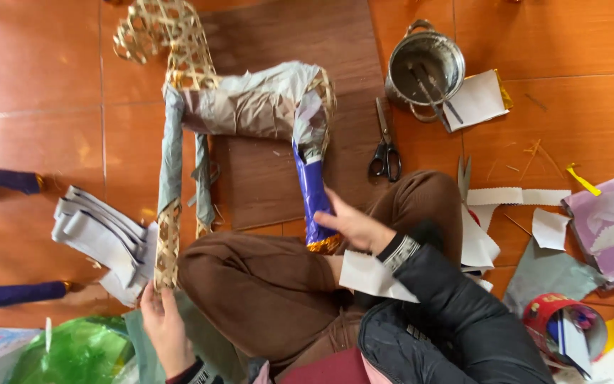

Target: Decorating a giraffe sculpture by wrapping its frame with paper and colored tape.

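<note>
Workpiece: I am steadying a woven bamboo frame (179, 64), animal-shaped, partly covered in grey-brown paper (250, 107), lying across my lap and the floor in front of me.
Left hand: my left hand (165, 331) is gripping the foot of one bare lattice leg (167, 245), fingers curled around it from below; nothing else is in it.
Right hand: my right hand (353, 226) is pressing flat, fingers nearly straight, against the purple foil wrap (314, 195) on the other leg. It is closing on nothing. A white paper piece (371, 276) is lying under my wrist; I cannot tell whether I am holding it.
Handling: I am judging the frame light and springy, stiff along the strips but easy to crush across the open weave. The paper skin looks thin and likely to tear; the foil looks slick.
Hold points: I am judging the bare lattice legs the safest places to grip, not the papered body.
Surface: I am working on glossy orange floor tiles (44, 85), with a brown board (286, 35) under the frame.
Surroundings: scissors (385, 153) are lying just beside the frame, a metal pot (424, 64) holding tools beyond them, cut grey strips (97, 238) at my left, a green bag (79, 352) near my left hand, a red tub (563, 327) and paper scraps at my right.
</note>
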